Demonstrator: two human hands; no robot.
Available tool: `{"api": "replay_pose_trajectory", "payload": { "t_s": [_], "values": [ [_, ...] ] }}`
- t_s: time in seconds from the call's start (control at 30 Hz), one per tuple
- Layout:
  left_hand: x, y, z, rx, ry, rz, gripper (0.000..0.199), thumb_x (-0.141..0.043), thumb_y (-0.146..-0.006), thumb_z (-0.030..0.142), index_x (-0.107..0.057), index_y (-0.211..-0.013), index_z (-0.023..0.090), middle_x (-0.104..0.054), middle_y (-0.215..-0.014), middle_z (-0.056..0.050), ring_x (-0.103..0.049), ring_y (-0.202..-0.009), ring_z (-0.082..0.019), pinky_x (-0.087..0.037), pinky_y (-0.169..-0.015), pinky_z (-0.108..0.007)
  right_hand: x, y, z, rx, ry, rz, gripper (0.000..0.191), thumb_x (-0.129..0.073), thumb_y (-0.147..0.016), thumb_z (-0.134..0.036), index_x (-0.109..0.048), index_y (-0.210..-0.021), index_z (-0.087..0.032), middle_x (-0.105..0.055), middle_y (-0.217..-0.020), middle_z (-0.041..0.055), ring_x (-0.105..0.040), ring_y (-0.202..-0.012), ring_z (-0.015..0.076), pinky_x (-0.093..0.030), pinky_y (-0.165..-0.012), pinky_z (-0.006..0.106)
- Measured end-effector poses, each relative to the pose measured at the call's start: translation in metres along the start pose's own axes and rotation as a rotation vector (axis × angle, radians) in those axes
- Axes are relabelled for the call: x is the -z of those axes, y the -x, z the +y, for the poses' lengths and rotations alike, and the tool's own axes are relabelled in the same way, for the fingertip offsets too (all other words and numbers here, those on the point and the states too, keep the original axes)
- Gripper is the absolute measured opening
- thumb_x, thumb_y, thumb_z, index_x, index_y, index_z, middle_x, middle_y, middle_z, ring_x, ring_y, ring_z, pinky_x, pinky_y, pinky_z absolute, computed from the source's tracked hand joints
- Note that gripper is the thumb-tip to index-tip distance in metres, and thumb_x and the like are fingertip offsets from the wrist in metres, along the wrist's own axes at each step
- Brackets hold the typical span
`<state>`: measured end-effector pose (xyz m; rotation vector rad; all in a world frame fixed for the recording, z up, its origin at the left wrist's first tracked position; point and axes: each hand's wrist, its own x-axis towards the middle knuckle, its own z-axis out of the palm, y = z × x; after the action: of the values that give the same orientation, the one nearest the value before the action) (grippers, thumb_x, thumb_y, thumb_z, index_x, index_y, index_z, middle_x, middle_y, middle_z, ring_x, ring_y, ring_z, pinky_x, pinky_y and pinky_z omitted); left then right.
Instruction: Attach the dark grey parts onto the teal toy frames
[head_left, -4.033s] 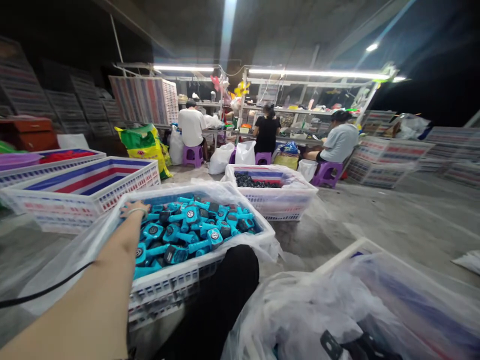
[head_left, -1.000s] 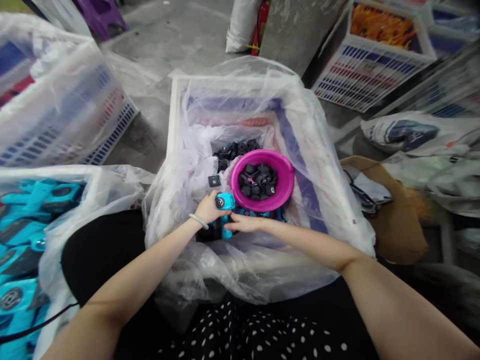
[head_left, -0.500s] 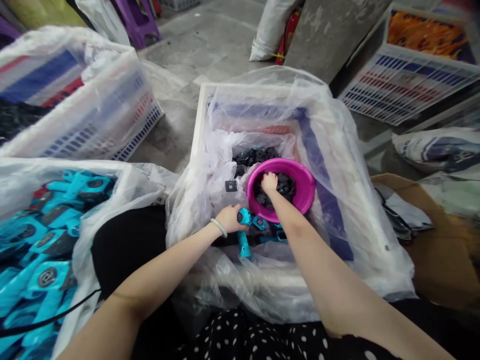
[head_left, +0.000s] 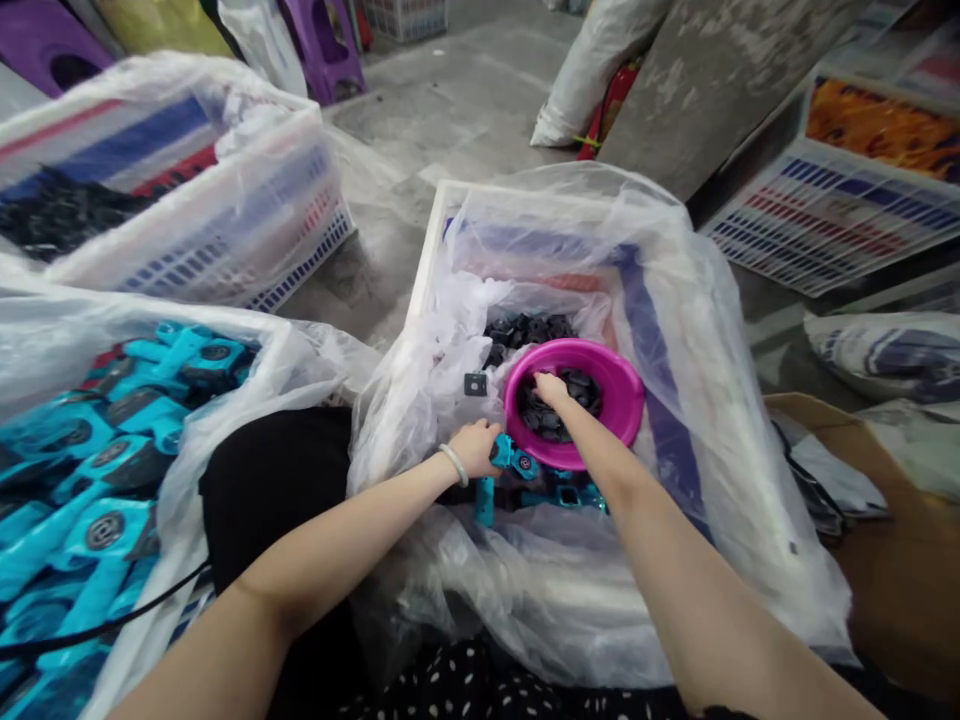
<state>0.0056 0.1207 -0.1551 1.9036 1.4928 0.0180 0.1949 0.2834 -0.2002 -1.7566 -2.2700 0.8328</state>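
My left hand (head_left: 474, 448), with a pale bangle at the wrist, is closed round a turquoise plastic part (head_left: 501, 451) just left of the magenta basin. My right hand (head_left: 551, 388) reaches into this magenta basin (head_left: 624, 400). Its fingers are bent together over small black plastic pieces (head_left: 581, 392); whatever is between the fingertips is too small to make out. More turquoise parts (head_left: 568, 496) lie below the basin, inside the plastic-lined crate (head_left: 442, 230). A single black piece (head_left: 475, 384) rests on the liner left of the basin.
Left of me stands a lined crate heaped with turquoise toy-like parts (head_left: 105, 530). Behind it another crate (head_left: 225, 250) holds dark pieces. A crate of orange parts (head_left: 885, 130), a pillar (head_left: 720, 80) and a cardboard sheet (head_left: 885, 540) are on the right.
The whole view has shifted, so the crates appear further right and slightly lower. My left hand keeps hold of the turquoise part, and my right hand stays in the basin, its fingers turned slightly left.
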Motion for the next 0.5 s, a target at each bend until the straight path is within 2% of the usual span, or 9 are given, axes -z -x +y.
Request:
{"api": "replay_pose_trajectory", "payload": {
  "t_s": [0.13,0.2,0.3,0.37,0.43,0.5],
  "values": [
    [0.003,-0.002,0.003,-0.047,0.094,0.040,0.071,-0.087,-0.064,0.041,-0.064,-0.127,0.019,-0.067,-0.115,-0.015,-0.071,-0.103,-0.038,-0.057,-0.094,-0.048,0.032,0.029,0.008,-0.062,-0.238,-0.027,0.034,-0.064,-0.101,-0.037,-0.063,-0.126,-0.015,-0.067,-0.122,0.0100,-0.069,-0.104,0.0213,-0.060,-0.090,0.041],
    [0.007,-0.002,0.005,-0.072,0.164,0.093,0.071,-0.086,-0.065,0.038,-0.063,-0.129,0.018,-0.067,-0.117,-0.014,-0.069,-0.108,-0.036,-0.055,-0.098,-0.046,0.044,0.056,0.004,-0.052,-0.364,-0.044,0.034,-0.060,-0.102,-0.039,-0.065,-0.124,-0.013,-0.072,-0.114,0.0101,-0.071,-0.096,0.0199,-0.061,-0.085,0.039],
    [0.015,0.000,0.011,-0.151,0.290,0.169,0.071,-0.086,-0.067,0.037,-0.061,-0.131,0.017,-0.069,-0.121,-0.012,-0.067,-0.114,-0.032,-0.052,-0.104,-0.042,0.051,0.110,-0.016,0.012,-0.506,-0.044,0.038,-0.058,-0.101,-0.045,-0.068,-0.123,-0.016,-0.075,-0.105,0.0096,-0.074,-0.090,0.0207,-0.062,-0.083,0.038],
    [0.021,0.005,0.017,-0.228,0.376,0.198,0.071,-0.087,-0.067,0.036,-0.060,-0.130,0.017,-0.070,-0.124,-0.011,-0.066,-0.116,-0.029,-0.051,-0.106,-0.039,0.051,0.147,-0.035,0.059,-0.551,0.012,0.038,-0.059,-0.098,-0.049,-0.071,-0.116,-0.017,-0.075,-0.108,0.0097,-0.073,-0.099,0.0229,-0.059,-0.093,0.042],
    [0.025,0.013,0.022,-0.295,0.446,0.213,0.072,-0.087,-0.067,0.033,-0.059,-0.131,0.017,-0.070,-0.127,-0.010,-0.066,-0.117,-0.027,-0.050,-0.107,-0.037,0.051,0.179,-0.054,0.136,-0.558,0.122,0.037,-0.060,-0.097,-0.050,-0.075,-0.111,-0.019,-0.072,-0.121,0.0117,-0.067,-0.117,0.0257,-0.050,-0.109,0.046],
    [0.028,0.024,0.027,-0.338,0.493,0.218,0.072,-0.087,-0.068,0.030,-0.058,-0.133,0.017,-0.070,-0.128,-0.011,-0.067,-0.117,-0.027,-0.050,-0.106,-0.038,0.055,0.206,-0.068,0.240,-0.522,0.200,0.038,-0.062,-0.097,-0.049,-0.074,-0.119,-0.021,-0.063,-0.140,0.0130,-0.057,-0.135,0.0279,-0.041,-0.119,0.048]
  ]
}}
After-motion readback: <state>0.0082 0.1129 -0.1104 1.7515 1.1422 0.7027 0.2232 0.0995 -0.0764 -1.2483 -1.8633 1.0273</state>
